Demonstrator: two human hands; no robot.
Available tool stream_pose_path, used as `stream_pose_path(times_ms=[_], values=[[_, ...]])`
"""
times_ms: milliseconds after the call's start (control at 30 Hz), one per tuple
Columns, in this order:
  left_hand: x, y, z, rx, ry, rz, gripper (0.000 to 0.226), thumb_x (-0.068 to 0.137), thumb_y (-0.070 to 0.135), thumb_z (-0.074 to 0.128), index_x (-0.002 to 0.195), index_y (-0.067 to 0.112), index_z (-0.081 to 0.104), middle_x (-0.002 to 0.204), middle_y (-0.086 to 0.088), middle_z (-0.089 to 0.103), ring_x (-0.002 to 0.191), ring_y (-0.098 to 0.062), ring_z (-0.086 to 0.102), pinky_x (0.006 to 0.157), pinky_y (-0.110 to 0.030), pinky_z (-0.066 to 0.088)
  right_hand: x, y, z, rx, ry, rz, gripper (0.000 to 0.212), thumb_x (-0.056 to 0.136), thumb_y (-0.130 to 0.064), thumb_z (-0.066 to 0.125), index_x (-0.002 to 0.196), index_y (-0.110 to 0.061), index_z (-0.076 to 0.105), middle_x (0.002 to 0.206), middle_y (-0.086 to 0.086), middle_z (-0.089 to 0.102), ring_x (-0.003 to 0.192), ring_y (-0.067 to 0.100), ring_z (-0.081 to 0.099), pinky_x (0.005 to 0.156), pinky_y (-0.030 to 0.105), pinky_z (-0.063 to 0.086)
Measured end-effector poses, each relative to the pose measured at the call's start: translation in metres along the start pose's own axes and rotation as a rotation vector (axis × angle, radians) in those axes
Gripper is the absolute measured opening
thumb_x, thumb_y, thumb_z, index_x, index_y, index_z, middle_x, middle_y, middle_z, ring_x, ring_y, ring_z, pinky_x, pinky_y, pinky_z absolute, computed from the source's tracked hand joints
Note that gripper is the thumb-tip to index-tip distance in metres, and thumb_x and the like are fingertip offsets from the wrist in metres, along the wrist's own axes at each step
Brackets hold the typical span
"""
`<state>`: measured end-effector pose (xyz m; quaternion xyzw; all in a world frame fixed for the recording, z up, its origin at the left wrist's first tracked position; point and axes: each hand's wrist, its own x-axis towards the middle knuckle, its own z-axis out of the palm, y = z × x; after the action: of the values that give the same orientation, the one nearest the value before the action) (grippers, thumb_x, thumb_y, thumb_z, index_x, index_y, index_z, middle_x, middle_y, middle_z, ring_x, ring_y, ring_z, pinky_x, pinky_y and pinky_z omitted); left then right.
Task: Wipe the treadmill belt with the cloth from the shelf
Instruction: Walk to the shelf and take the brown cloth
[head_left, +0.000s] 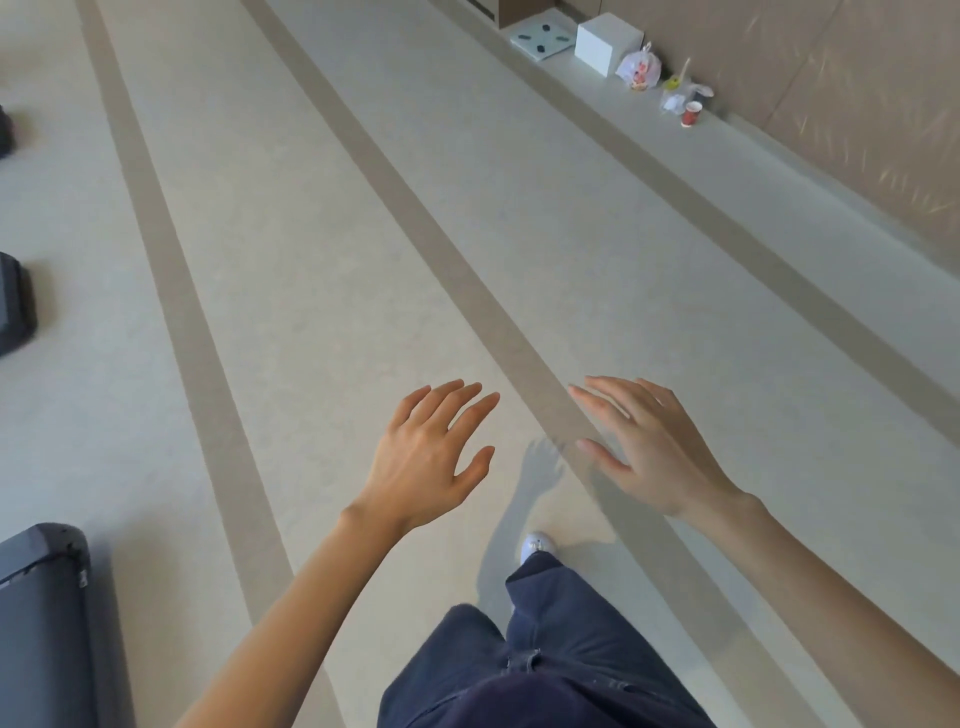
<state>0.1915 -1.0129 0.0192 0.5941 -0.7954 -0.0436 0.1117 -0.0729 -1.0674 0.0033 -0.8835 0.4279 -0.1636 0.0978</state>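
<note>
Left hand (426, 457) and right hand (649, 447) spread, holding nothing; no cloth visible, so wiping could start bare-handed.

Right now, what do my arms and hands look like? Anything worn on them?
Both arms are bare as far as the view shows: no sleeve covers the left forearm or the right forearm. The left hand and right hand have no gloves, and no rings, watch or bands show. Lower down are dark navy trousers and a white shoe.
</note>
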Motion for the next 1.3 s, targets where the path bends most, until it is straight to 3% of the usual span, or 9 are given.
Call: stream_pose_path(times_ms=[200, 500, 667, 1033, 1300], values=[[0.066, 0.005, 0.009, 0.001, -0.013, -0.006, 0.049, 0.090, 0.042, 0.042, 0.130, 0.017, 0.057, 0.129, -0.003, 0.059, 0.122, -0.024, 0.052, 0.102, -0.042, 0.039, 0.046, 0.049, -0.017, 0.003, 0.069, -0.005, 0.049, 0.092, -0.038, 0.046, 0.133, -0.012, 0.054, 0.132, 0.007, 0.055, 0.122, 0.017, 0.046, 0.103, 0.044, 0.039], [0.164, -0.037, 0.034, -0.001, -0.055, 0.038, 0.049, 0.088, 0.042, 0.043, 0.129, 0.020, 0.059, 0.128, -0.002, 0.060, 0.120, -0.024, 0.054, 0.103, -0.037, 0.032, 0.097, 0.101, 0.006, 0.016, 0.000, -0.022, 0.047, 0.091, -0.034, 0.045, 0.131, -0.012, 0.057, 0.130, 0.006, 0.056, 0.121, 0.017, 0.049, 0.100, 0.046, 0.043], [0.240, -0.081, 0.038, -0.010, -0.043, 0.050, 0.049, 0.089, 0.043, 0.041, 0.128, 0.020, 0.059, 0.127, -0.003, 0.060, 0.118, -0.025, 0.055, 0.100, -0.041, 0.039, 0.176, 0.142, -0.001, -0.033, 0.020, 0.014, 0.048, 0.091, -0.034, 0.043, 0.130, -0.011, 0.057, 0.130, 0.008, 0.057, 0.119, 0.017, 0.048, 0.099, 0.046, 0.043], [0.424, -0.174, 0.012, -0.007, 0.021, 0.120, 0.050, 0.089, 0.042, 0.043, 0.130, 0.018, 0.057, 0.129, -0.005, 0.059, 0.120, -0.027, 0.054, 0.099, -0.042, 0.040, 0.362, 0.218, -0.020, -0.048, 0.118, 0.060, 0.048, 0.090, -0.034, 0.045, 0.130, -0.011, 0.057, 0.130, 0.008, 0.057, 0.119, 0.016, 0.046, 0.099, 0.043, 0.042], [0.516, -0.211, 0.034, -0.034, -0.008, 0.060, 0.050, 0.089, 0.042, 0.044, 0.132, 0.018, 0.056, 0.130, -0.004, 0.058, 0.121, -0.027, 0.053, 0.100, -0.042, 0.041, 0.459, 0.283, 0.000, -0.014, 0.081, 0.003, 0.047, 0.090, -0.033, 0.045, 0.129, -0.011, 0.058, 0.130, 0.008, 0.057, 0.118, 0.016, 0.046, 0.099, 0.044, 0.043]])
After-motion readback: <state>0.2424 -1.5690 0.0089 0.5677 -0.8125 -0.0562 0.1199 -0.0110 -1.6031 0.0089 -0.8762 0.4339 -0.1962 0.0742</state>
